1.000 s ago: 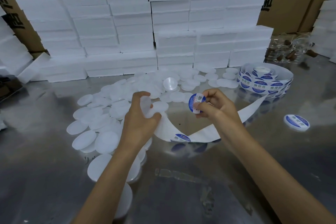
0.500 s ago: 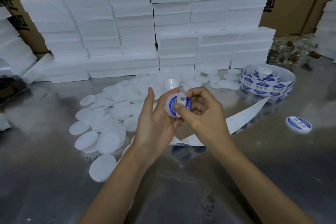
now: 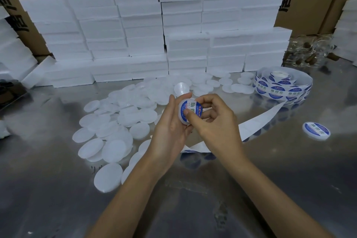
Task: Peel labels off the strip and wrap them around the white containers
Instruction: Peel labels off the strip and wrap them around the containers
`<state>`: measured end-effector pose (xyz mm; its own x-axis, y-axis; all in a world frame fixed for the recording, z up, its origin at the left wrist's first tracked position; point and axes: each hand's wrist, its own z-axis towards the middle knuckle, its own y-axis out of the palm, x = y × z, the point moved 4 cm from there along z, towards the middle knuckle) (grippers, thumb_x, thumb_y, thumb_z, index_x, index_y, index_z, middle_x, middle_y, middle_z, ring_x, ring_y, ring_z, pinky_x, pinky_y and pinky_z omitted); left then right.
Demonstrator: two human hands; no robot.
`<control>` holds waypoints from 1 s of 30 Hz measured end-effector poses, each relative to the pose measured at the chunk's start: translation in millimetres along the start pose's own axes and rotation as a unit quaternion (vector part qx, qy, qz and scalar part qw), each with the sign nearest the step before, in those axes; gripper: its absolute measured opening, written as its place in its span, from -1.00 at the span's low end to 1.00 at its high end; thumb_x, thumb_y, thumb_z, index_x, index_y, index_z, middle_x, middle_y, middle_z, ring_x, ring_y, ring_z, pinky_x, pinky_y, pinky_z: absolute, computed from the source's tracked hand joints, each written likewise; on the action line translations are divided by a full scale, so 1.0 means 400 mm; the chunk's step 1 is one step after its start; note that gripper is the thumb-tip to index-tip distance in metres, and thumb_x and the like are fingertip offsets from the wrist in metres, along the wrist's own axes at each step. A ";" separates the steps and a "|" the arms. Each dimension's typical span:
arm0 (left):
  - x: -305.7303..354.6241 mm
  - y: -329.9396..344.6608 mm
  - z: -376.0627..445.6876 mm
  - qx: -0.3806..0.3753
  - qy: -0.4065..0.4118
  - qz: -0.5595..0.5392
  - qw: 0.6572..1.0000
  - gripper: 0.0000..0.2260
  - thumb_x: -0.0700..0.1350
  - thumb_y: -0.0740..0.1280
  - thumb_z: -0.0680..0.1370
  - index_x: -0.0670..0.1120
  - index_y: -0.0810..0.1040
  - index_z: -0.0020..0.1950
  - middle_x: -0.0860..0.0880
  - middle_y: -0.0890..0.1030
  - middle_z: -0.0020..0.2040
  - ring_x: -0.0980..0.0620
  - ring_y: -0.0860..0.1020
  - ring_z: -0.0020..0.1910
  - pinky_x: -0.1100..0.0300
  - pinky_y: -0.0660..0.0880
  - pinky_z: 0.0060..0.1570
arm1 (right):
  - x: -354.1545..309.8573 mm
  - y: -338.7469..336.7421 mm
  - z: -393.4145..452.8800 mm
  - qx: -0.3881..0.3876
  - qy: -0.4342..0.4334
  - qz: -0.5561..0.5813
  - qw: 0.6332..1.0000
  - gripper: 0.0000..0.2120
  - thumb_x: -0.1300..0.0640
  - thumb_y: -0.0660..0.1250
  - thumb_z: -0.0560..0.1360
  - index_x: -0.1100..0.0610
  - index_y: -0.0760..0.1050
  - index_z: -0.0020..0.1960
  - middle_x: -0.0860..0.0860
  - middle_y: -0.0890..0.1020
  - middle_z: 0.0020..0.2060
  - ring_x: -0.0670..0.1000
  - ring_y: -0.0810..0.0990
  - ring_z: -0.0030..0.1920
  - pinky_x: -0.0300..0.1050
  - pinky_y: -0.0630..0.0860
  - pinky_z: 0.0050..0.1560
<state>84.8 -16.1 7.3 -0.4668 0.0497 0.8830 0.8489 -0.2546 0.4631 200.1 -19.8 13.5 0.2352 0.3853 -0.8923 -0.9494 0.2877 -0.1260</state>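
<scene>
- The left hand [image 3: 170,131] cradles a white container [image 3: 190,111] above the bench [image 3: 270,179], its fingers closed around the rim.
- The right hand [image 3: 214,121] presses the blue label [image 3: 191,109] down with its thumb, other fingers curled.
- Best to rub outward from the label's middle, avoiding wrinkles.
- The label roll [image 3: 283,86] lies well right of the container.

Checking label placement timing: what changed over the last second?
The right hand carried the peeled label left onto the white container in the left hand; its thumb now presses it. The label roll and finished container stayed put.
</scene>
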 end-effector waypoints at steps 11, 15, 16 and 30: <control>0.006 0.004 -0.009 0.008 -0.016 -0.125 0.992 -0.49 0.18 0.04 0.67 -0.14 0.45 0.42 -0.25 0.56 0.35 -0.11 0.55 0.34 0.04 0.42 0.35 | 0.010 -0.016 -0.007 0.043 -0.014 -0.190 0.981 -0.35 -0.46 0.42 0.24 -0.14 0.30 0.14 -0.21 0.40 0.00 -0.22 0.47 -0.15 -0.21 0.37 -0.29; -0.002 0.013 -0.014 -0.036 -0.032 -0.158 0.986 -0.50 0.20 0.02 0.68 -0.11 0.47 0.38 -0.21 0.55 0.37 -0.12 0.50 0.39 0.04 0.38 0.39 | 0.005 -0.005 -0.013 0.027 -0.050 -0.271 0.961 -0.50 -0.55 0.22 0.32 -0.12 0.27 -0.24 -0.18 0.44 -0.33 -0.31 0.45 -0.21 -0.30 0.20 -0.38; -0.002 0.013 -0.014 -0.044 -0.032 -0.156 0.986 -0.50 0.20 0.01 0.68 -0.10 0.48 0.37 -0.20 0.54 0.39 -0.12 0.48 0.41 0.03 0.36 0.41 | 0.006 -0.006 -0.011 0.020 -0.055 -0.274 0.960 -0.52 -0.53 0.18 0.37 -0.11 0.28 -0.28 -0.17 0.42 -0.41 -0.25 0.46 -0.27 -0.29 0.19 -0.39; 0.043 -0.027 -0.018 0.077 0.110 0.222 0.966 -0.69 -0.33 0.54 0.41 -0.14 0.62 0.11 -0.12 0.72 -0.11 -0.02 0.70 -0.28 0.27 0.59 -0.28 | 0.045 -0.044 0.030 -0.044 -0.085 -0.166 0.982 -0.60 -0.16 0.10 0.65 -0.04 0.29 -0.32 -0.10 0.42 -0.48 -0.02 0.36 -0.41 -0.05 0.32 -0.36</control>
<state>65.7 -19.4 17.0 -0.0744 -0.2421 0.9674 0.9964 -0.0570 0.0623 223.6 -7.4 4.9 0.5589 0.4256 -0.7117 -0.8270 0.3489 -0.4408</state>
